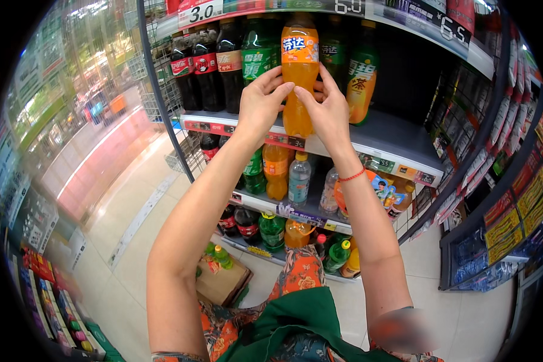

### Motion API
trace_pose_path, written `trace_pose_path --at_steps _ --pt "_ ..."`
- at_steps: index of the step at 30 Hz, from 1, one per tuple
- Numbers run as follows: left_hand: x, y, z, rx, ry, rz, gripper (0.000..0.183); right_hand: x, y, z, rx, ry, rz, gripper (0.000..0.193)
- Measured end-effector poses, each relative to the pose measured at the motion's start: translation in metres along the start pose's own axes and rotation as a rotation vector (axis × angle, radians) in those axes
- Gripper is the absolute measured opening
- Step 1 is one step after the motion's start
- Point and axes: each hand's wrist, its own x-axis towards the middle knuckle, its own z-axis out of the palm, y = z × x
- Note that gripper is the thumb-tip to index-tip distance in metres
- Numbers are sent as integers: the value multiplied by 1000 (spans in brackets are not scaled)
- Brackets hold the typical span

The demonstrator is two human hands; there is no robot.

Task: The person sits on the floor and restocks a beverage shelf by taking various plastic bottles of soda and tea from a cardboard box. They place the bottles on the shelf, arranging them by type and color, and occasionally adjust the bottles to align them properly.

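The left hand (263,101) and the right hand (328,111) are both clamped on one orange bottle (300,73), each from its own side. The two thumbs lie on the near face of the bottle, below its label, with their tips close to each other; the other fingers go around the sides. The bottle is upright, with its base in front of the price strip (241,128) of the shelf (398,134). I cannot tell whether it touches the shelf.

Behind the left hand there stand cola bottles (203,69) and a green bottle (253,51). To the right of the right hand there is a green-yellow bottle (362,78). Around the right wrist is a red cord (352,175). On the shelf below stands a clear bottle (299,182). On the floor, at the left of the person's legs, is a carton (220,282).
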Motion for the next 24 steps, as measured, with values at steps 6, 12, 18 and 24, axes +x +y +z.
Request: trace_pose_path --at_steps 6,12,18,24 --pt "13 3 4 15 24 42 47 15 9 -1 11 10 -19 71" --pt "24 -1 0 75 17 46 49 24 16 5 82 -1 -38 71" --pt "31 -10 0 52 45 20 50 28 27 6 92 19 -52 72" --pt "33 -17 -2 80 77 19 48 24 31 15 51 53 -53 72"
